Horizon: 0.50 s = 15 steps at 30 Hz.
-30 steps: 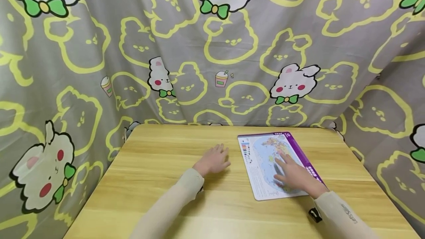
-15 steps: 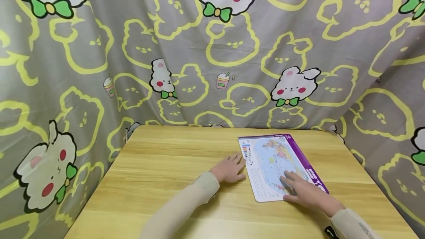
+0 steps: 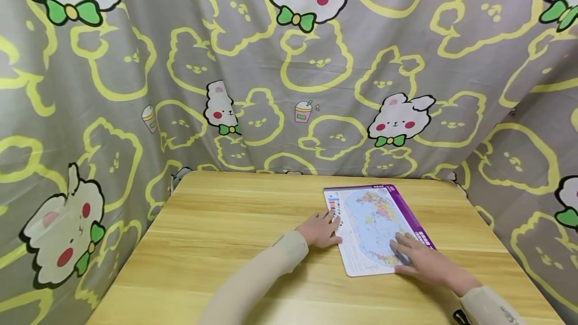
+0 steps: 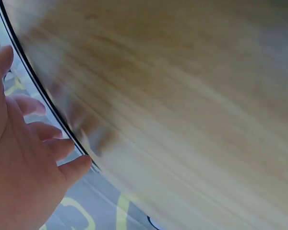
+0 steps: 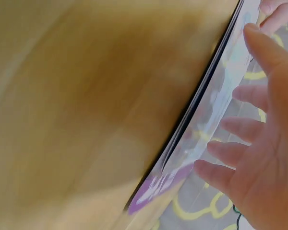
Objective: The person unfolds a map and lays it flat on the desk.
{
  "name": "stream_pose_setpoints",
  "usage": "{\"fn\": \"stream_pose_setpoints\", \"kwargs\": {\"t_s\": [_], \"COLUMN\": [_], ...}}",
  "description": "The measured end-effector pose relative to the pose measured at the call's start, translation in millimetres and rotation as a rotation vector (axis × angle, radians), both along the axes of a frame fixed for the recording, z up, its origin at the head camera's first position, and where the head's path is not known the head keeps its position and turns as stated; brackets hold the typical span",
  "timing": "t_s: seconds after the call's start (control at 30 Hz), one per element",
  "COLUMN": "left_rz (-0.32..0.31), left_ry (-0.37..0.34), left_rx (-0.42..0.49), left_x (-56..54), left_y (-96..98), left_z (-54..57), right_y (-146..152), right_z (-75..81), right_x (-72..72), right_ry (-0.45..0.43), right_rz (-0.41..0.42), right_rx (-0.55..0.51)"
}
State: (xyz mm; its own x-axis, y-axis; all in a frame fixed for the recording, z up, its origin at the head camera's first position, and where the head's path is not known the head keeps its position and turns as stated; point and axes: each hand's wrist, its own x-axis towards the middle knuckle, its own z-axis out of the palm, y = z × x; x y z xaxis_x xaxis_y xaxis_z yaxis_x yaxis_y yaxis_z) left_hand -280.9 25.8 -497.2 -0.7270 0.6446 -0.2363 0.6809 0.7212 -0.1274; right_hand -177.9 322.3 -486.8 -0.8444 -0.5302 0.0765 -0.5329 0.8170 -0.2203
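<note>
Left fingers (image 4: 49,131) nearer map (image 3: 365,232), curtain (image 3: 266,76) behind table (image 3: 217,224)

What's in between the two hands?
The map: its printed blue part lies between the left hand and the right hand. The head view shows that.

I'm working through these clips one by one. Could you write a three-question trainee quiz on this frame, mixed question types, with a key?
1. Multiple choice. In the head view, the broad purple band on the map sheet runs along its: a) left side; b) right side; c) near side.
2. True or false. In the head view, the left hand is closer to that band than the right hand.
3. Fill in. The rabbits printed on the curtain wear ____ bow ties.

Key: 1: b. 2: false, the right hand is closer. 3: green.
</note>
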Motion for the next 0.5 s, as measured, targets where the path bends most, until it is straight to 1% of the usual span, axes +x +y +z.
{"fn": "stream_pose_setpoints", "kwargs": {"t_s": [0.1, 0.3, 0.5], "left_rz": [0.01, -0.004, -0.018], "left_ry": [-0.012, -0.042, -0.04], "left_rx": [-0.005, 0.008, 0.007], "left_x": [-0.1, 0.3, 0.0], "left_y": [1.5, 6.6, 10.3], "left_z": [-0.3, 4.7, 8.9], "right_y": [10, 26, 41], "right_z": [-2.7, -3.1, -1.5], "right_x": [-2.0, -2.7, -4.0], "right_ry": [0.016, -0.048, -0.107], "right_rz": [0.005, -0.009, -0.091], "right_rx": [0.008, 0.019, 0.046]}}
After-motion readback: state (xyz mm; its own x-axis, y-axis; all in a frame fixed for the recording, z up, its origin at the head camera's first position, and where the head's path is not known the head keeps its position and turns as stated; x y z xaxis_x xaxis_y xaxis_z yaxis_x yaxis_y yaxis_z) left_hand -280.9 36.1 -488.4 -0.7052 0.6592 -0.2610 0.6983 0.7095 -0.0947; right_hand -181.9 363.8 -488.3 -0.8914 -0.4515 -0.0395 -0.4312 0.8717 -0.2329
